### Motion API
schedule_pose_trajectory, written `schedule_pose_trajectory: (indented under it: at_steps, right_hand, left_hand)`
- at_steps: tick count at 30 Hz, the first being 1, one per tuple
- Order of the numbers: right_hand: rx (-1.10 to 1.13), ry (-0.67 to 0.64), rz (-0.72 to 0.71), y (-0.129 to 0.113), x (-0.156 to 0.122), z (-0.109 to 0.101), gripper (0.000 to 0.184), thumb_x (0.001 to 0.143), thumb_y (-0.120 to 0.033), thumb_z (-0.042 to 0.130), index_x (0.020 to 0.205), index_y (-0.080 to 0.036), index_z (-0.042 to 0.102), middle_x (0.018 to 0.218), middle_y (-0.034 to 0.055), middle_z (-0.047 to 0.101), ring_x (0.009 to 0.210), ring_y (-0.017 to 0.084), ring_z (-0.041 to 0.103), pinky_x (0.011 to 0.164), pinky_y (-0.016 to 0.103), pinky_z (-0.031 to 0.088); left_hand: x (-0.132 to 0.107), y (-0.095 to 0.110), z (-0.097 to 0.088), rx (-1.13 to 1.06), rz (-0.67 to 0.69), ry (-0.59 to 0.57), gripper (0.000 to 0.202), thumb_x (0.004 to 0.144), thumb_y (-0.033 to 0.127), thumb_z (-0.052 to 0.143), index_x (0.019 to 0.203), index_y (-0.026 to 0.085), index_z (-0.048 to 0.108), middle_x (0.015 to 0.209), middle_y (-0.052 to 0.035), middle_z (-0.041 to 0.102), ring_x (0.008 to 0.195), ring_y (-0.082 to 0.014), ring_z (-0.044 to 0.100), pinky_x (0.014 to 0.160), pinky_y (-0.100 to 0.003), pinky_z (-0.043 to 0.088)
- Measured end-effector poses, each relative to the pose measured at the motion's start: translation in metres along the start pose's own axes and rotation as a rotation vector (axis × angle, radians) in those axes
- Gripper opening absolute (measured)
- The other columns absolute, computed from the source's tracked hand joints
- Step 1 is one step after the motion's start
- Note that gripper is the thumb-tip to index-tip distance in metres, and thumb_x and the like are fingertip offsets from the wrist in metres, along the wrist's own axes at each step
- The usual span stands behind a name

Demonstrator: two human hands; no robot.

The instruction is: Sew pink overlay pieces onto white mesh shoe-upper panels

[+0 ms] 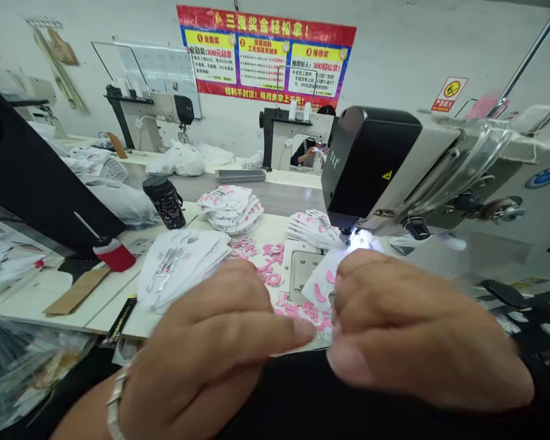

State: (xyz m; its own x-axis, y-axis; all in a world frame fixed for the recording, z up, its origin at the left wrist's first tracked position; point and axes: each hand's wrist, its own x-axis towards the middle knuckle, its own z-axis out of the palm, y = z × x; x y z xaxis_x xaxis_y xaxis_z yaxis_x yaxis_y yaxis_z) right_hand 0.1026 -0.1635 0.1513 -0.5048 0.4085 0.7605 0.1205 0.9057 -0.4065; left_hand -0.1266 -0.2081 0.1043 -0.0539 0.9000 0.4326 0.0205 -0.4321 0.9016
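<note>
My left hand [211, 348] and my right hand [417, 330] are raised close to the camera, both blurred, fingers curled and pressed together, tips nearly meeting. What they pinch is hidden. Just beyond them a white fabric piece with pink shapes [323, 278] lies on the sewing machine bed under the needle [348, 235]. The black and grey sewing machine head [371, 165] stands right of centre. Loose pink cut-outs [270, 260] lie scattered on the table in front of it.
Stacks of white and pink pieces [231, 208] [311, 227] sit behind the bed; a white pile [183, 269] lies left. A dark bottle [165, 200], a red-capped container [114, 253] and cardboard [76, 293] are left. Another person [309, 153] sits at a far machine.
</note>
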Motion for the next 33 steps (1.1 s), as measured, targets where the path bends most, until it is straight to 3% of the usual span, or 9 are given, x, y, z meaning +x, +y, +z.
schedule_pose_trajectory:
  at_steps: [1,4,8,11,15,18,24,28,33]
  right_hand:
    - [0.005,-0.282,-0.111,0.012,0.002,-0.006,0.025,0.092,-0.025,0.058,0.11,-0.037,0.069,0.071,-0.0034,0.068,0.068,0.012,0.065,0.071,0.031,0.054]
    - [-0.102,-0.335,-0.171,0.053,-0.017,-0.022,0.042,0.093,-0.011,0.048,0.129,-0.029,0.057,0.076,0.0005,0.065,0.072,0.014,0.061,0.07,0.032,0.05]
    - [-0.18,-0.278,0.059,0.099,-0.08,-0.027,0.037,0.093,-0.011,0.049,0.126,-0.027,0.059,0.084,0.0014,0.066,0.079,0.014,0.062,0.072,0.028,0.049]
    - [-0.241,-0.268,0.261,0.115,-0.126,-0.031,0.033,0.095,-0.015,0.048,0.12,-0.029,0.063,0.086,0.0009,0.068,0.078,0.014,0.064,0.069,0.026,0.05]
    - [-0.278,-0.215,0.446,0.124,-0.173,-0.047,0.028,0.094,-0.024,0.05,0.114,-0.03,0.068,0.087,0.0012,0.07,0.08,0.016,0.067,0.069,0.028,0.052]
    - [-0.289,-0.035,0.647,0.133,-0.204,-0.058,0.025,0.092,-0.034,0.052,0.107,-0.029,0.072,0.085,0.0014,0.07,0.078,0.018,0.067,0.073,0.03,0.053]
    - [-0.374,0.285,1.068,0.163,-0.259,-0.075,0.037,0.082,-0.046,0.053,0.104,-0.024,0.073,0.08,0.0018,0.072,0.085,0.024,0.068,0.077,0.034,0.051]
    - [-0.359,0.291,1.137,0.182,-0.279,-0.079,0.041,0.079,-0.05,0.054,0.106,-0.026,0.072,0.082,0.0008,0.072,0.087,0.024,0.067,0.078,0.034,0.05]
    - [-0.276,0.266,1.199,0.182,-0.269,-0.073,0.041,0.078,-0.051,0.055,0.107,-0.027,0.073,0.086,0.0014,0.073,0.09,0.025,0.067,0.08,0.036,0.049]
  left_hand:
    - [0.012,-0.01,0.006,0.153,0.056,-0.237,0.024,0.067,0.02,0.077,0.085,0.036,0.077,0.072,-0.0052,0.066,0.074,-0.0272,0.062,0.082,-0.048,0.054]
    - [0.035,-0.066,0.012,0.553,0.146,-0.522,0.029,0.091,0.025,0.052,0.113,0.028,0.07,0.097,-0.006,0.071,0.092,-0.0225,0.063,0.089,-0.04,0.05]
    - [0.036,-0.152,0.001,1.027,-0.022,-0.546,0.024,0.091,0.028,0.052,0.107,0.025,0.07,0.103,-0.0038,0.071,0.098,-0.0215,0.064,0.088,-0.035,0.049]
    - [0.028,-0.184,-0.013,1.107,-0.101,-0.412,0.026,0.094,0.03,0.047,0.106,0.022,0.069,0.102,-0.0053,0.069,0.099,-0.0219,0.063,0.09,-0.035,0.048]
    - [0.022,-0.191,-0.029,1.218,-0.208,-0.192,0.03,0.094,0.031,0.045,0.109,0.018,0.067,0.104,-0.0097,0.066,0.102,-0.027,0.059,0.091,-0.04,0.046]
    - [0.023,-0.194,-0.034,1.291,-0.287,-0.116,0.032,0.091,0.03,0.047,0.113,0.018,0.066,0.104,-0.0104,0.065,0.101,-0.0284,0.059,0.09,-0.041,0.046]
    - [0.041,-0.201,-0.023,1.375,-0.388,-0.136,0.031,0.09,0.031,0.047,0.111,0.019,0.067,0.105,-0.0103,0.066,0.101,-0.0274,0.06,0.084,-0.037,0.046]
    - [0.053,-0.193,-0.034,1.426,-0.493,-0.136,0.028,0.087,0.028,0.047,0.103,0.02,0.069,0.101,-0.0113,0.067,0.094,-0.0288,0.062,0.075,-0.037,0.045]
    - [0.048,-0.187,-0.046,1.415,-0.596,-0.186,0.024,0.083,0.028,0.054,0.101,0.022,0.068,0.099,-0.0086,0.067,0.089,-0.0255,0.062,0.067,-0.032,0.042]
